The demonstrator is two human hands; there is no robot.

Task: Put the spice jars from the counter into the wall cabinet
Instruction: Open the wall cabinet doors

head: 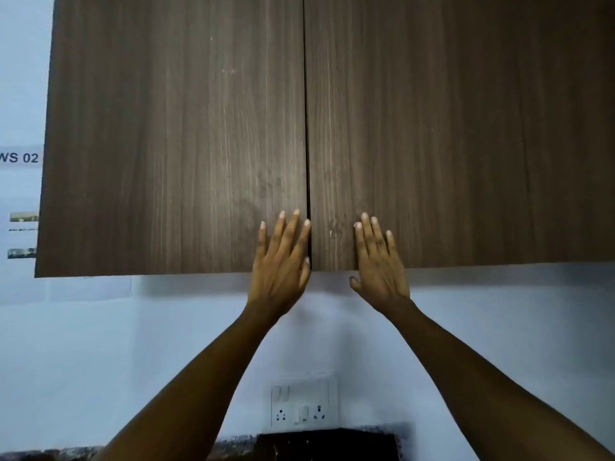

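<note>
Both grips lay flat and empty, fingers straight. The left grip (281, 257) pressed the wall cabinet's dark wood-grain left door (166, 144), thumb at the centre seam, and the right grip (379, 261) pressed the matching right door (466, 128). No spice jars showed, and only an edge of the speckled stone table (233, 445) was visible. With no handles, fingertips could slip, or the seam could pinch that thumb.
</note>
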